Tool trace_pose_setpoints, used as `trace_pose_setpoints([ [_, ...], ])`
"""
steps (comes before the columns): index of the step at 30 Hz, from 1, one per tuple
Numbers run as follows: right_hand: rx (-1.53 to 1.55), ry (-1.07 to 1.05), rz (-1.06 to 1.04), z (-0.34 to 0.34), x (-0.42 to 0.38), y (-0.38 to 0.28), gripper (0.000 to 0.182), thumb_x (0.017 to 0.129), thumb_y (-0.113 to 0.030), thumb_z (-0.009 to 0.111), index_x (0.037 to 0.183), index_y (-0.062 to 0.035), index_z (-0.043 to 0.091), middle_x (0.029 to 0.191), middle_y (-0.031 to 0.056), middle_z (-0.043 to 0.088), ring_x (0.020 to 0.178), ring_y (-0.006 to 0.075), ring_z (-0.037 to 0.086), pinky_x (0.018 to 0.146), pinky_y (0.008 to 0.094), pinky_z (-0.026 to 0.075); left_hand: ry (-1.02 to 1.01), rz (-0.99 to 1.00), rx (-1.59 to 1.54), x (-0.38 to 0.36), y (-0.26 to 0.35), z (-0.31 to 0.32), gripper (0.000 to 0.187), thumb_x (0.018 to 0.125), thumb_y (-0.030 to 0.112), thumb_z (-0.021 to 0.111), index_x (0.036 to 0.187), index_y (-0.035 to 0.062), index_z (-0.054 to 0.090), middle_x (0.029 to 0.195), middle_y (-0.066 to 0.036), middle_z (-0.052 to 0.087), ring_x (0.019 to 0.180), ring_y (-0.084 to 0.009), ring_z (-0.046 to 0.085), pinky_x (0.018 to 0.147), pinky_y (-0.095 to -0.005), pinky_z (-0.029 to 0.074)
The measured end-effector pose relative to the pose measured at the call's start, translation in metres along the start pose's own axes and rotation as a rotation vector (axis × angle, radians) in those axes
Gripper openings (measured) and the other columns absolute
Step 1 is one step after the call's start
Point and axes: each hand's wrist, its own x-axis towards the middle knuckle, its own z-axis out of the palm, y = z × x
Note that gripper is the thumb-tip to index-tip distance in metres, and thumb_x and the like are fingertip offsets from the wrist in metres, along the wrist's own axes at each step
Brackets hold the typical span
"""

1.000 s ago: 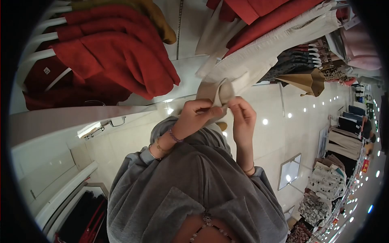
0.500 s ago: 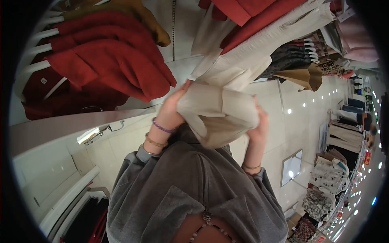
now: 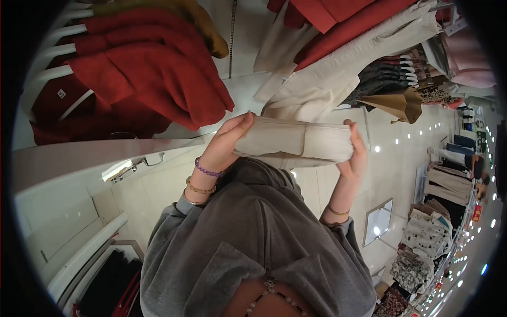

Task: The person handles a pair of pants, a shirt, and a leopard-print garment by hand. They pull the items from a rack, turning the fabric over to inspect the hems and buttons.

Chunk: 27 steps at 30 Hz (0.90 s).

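Observation:
A cream-coloured garment [image 3: 293, 141] is stretched sideways between my two hands in front of my chest, a seam running across its band near the middle. My left hand [image 3: 228, 140] grips its left end, thumb on top. At the right end, my right hand [image 3: 356, 150] holds the fabric with the fingers behind and around the edge. The cloth continues upward into cream trousers [image 3: 364, 50] that reach to the upper right.
Red garments [image 3: 153, 68] hang on white hangers at the upper left, above a pale rail [image 3: 105, 156]. A brown paper shape [image 3: 398, 104] is at the upper right. Racks of clothes [image 3: 449, 182] line the right side. A framed panel [image 3: 378, 222] lies right of my arm.
The cream garment's band has been pulled flat and straighter, and its loose lower fold has gone up. My right hand has moved slightly right, away from my left hand.

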Motion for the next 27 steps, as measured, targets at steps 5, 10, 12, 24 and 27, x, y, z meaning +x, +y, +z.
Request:
trace_pose_setpoints([
  [5,-0.387,0.116,-0.139,0.048,-0.006,-0.009,0.027,0.081,-0.003,0.058,0.106,0.002,0.049,0.078,0.0038,0.055,0.079,0.0096,0.054,0.071,0.0218,0.043,-0.036,0.296,0.307,0.002,0.012,0.013,0.012,0.082,0.001,0.056,0.094,0.0013,0.054,0.086,0.0,0.055,0.072,-0.0053,0.05,0.067,-0.02,0.041],
  [10,-1.264,0.499,-0.619,0.021,-0.007,0.001,0.029,0.07,0.008,0.055,0.097,-0.0017,0.058,0.067,-0.0018,0.045,0.066,0.0081,0.045,0.066,0.0205,0.039,0.35,0.754,0.8,0.014,0.015,-0.01,0.022,0.067,-0.015,0.05,0.07,0.0054,0.041,0.067,0.006,0.035,0.058,-0.0017,0.03,0.053,-0.0161,0.026],
  [12,-1.309,0.637,-0.69,0.034,-0.005,0.014,0.027,0.068,0.008,0.055,0.092,-0.0021,0.061,0.065,-0.0016,0.043,0.06,0.0091,0.043,0.06,0.0203,0.038,0.248,0.817,0.787,0.017,0.0,0.005,0.024,0.064,-0.016,0.049,0.069,0.0055,0.041,0.066,0.005,0.034,0.058,-0.002,0.03,0.052,-0.0164,0.025],
  [24,-1.262,0.685,-0.925,0.023,-0.008,0.038,0.045,0.063,0.009,0.052,0.107,-0.0001,0.057,0.063,-0.0008,0.044,0.055,0.007,0.038,0.058,0.0175,0.033,0.225,0.927,1.045,0.024,-0.01,0.018,0.022,0.057,-0.013,0.044,0.07,0.004,0.037,0.064,-0.002,0.033,0.059,-0.009,0.032,0.051,-0.0213,0.028],
  [27,-1.395,0.656,-0.892,0.009,-0.015,0.018,0.042,0.072,0.01,0.053,0.113,0.0012,0.054,0.061,-0.0025,0.041,0.055,0.0052,0.036,0.057,0.0176,0.033,0.448,1.083,1.144,0.023,0.008,-0.003,0.018,0.063,-0.011,0.047,0.067,0.0041,0.038,0.064,-0.002,0.036,0.057,-0.0096,0.036,0.051,-0.023,0.034],
])
